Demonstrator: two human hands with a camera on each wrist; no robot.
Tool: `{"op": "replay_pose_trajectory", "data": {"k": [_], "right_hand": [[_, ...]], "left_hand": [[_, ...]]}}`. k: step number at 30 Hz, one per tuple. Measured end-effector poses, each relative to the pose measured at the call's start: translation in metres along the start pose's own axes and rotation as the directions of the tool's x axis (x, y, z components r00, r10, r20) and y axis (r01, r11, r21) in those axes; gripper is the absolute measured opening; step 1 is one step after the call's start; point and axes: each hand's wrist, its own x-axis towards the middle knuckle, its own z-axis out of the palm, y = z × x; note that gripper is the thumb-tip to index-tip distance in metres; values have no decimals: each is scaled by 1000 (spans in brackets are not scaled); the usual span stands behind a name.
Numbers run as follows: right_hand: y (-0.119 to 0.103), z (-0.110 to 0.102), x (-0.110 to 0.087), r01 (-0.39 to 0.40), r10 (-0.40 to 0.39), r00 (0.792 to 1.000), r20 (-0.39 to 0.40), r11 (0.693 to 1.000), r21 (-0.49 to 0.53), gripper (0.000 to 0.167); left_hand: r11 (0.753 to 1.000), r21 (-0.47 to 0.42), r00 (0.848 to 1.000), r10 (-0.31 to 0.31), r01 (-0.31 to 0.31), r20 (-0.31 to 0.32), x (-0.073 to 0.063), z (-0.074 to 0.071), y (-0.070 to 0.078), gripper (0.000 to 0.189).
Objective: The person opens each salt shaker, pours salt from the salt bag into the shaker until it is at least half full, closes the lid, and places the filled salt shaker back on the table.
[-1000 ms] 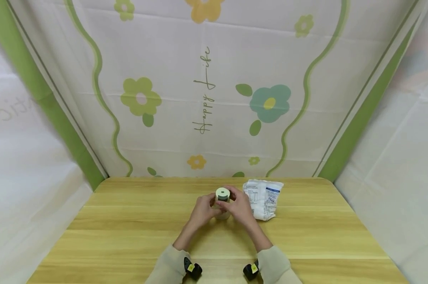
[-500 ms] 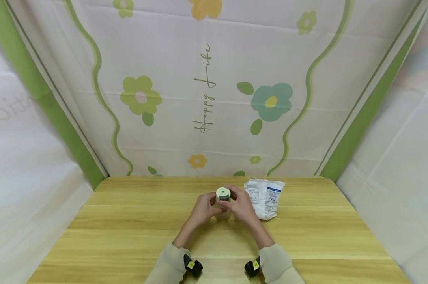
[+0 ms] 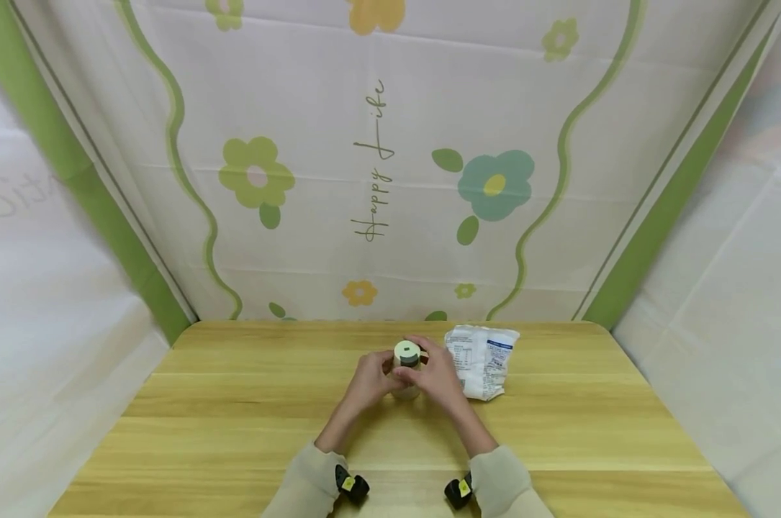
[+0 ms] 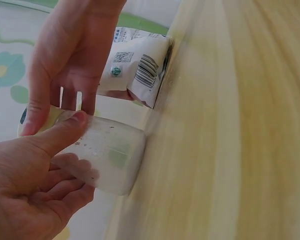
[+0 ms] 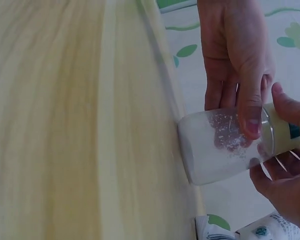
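Observation:
A clear jar (image 4: 115,150) with a cream lid (image 3: 406,350) stands upright on the wooden table, between both hands. White specks cling to its wall in the right wrist view, and the lid carries a dark green patch. My left hand (image 3: 368,381) holds the jar's body, thumb on the near side and fingers round the far side. Higher up, my right hand (image 3: 440,373) grips the lid between thumb and fingers. A small pale tab (image 3: 423,353) juts from the lid's right side, beside the right fingers.
A crumpled white packet (image 3: 479,363) with printed labels lies just right of the right hand. The wooden table (image 3: 235,417) ends at a white flowered cloth (image 3: 312,216) behind. Cloth walls also rise on both sides.
The right fingers have shifted slightly on the lid. The mark on its top sits at a different angle, and the pale tab now shows at its right. The left hand keeps its hold.

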Motion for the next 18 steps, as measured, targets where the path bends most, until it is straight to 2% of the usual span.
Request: {"op": "replay_pose_trajectory", "data": {"k": [5,11,18], "right_hand": [[-3,0,-1,-16,16,1000,-19,1000,11,57],[-4,-1,-2,-23,23,1000,-7,1000,18,62],[-4,-1,-2,-30,30,999,-28,999,12,54]], "left_hand": [[1000,-12,1000,-7,7,4,-1,0,1,26],[1000,-3,1000,8,-8,2,-2,0,1,27],[1000,11,1000,-7,7,7,-1,0,2,26]]}}
